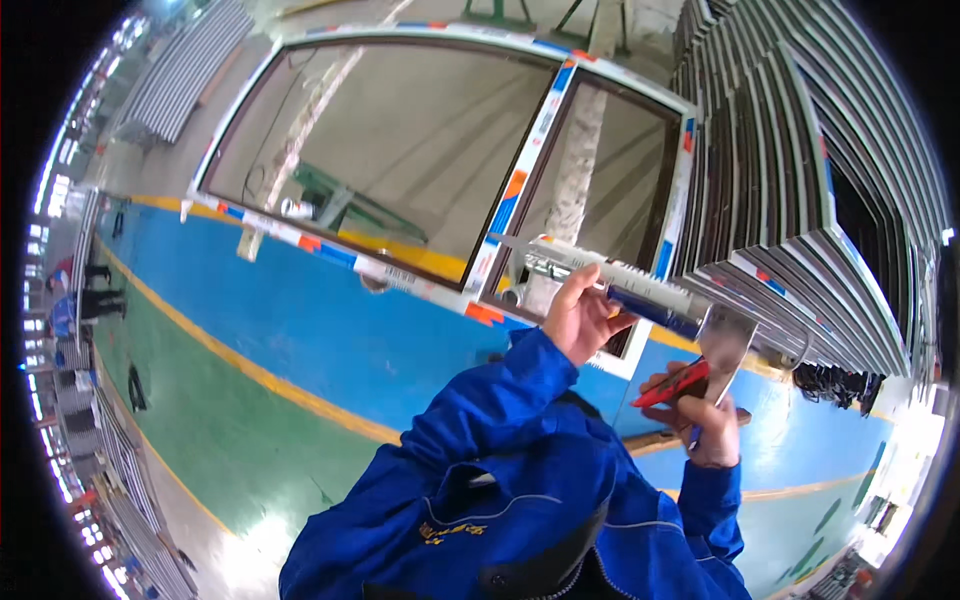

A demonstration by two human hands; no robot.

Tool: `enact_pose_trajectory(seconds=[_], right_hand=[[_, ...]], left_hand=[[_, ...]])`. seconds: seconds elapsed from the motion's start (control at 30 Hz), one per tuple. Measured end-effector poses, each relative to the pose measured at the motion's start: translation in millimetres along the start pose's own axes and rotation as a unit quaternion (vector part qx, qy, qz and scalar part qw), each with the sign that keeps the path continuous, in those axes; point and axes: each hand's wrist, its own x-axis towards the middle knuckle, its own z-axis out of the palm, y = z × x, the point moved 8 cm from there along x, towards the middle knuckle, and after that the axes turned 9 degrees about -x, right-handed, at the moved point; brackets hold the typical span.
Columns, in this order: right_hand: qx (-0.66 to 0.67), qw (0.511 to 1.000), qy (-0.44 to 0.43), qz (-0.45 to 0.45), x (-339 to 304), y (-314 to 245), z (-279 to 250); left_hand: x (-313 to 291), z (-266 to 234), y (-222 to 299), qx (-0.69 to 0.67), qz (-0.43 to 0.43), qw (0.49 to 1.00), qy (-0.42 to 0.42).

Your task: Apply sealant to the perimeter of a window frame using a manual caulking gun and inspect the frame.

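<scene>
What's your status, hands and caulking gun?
Left hand gripping the caulking gun barrel, nozzle toward the window frame. Right hand on the gun's handle, holding a red utility knife. Nothing between nozzle and frame.

The scene is seen through a single wide fisheye camera worn on the head, the left of a side-by-side pair. It is pointed downward and forward over the blue jacket (520,480), which is met very near at the lower edge. The hands are caught close, just below the middle. The window frame (440,160) and the stacked frames (800,200) are seen beyond them, and the floor (300,330) well below. Straight edges are bent toward the dark round rim.
</scene>
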Motion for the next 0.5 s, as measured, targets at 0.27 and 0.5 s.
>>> enact_pose_trajectory(seconds=[0.27,0.5], right_hand=[[0.269,0.96,-0.037,-0.066,36,26,-12],[0.377,0.914,-0.004,-0.148,101,12,4]], left_hand=[[36,42,32,0.44,-0.087,0.893,0.027],[158,-1,241,0.814,0.144,0.552,0.112]])
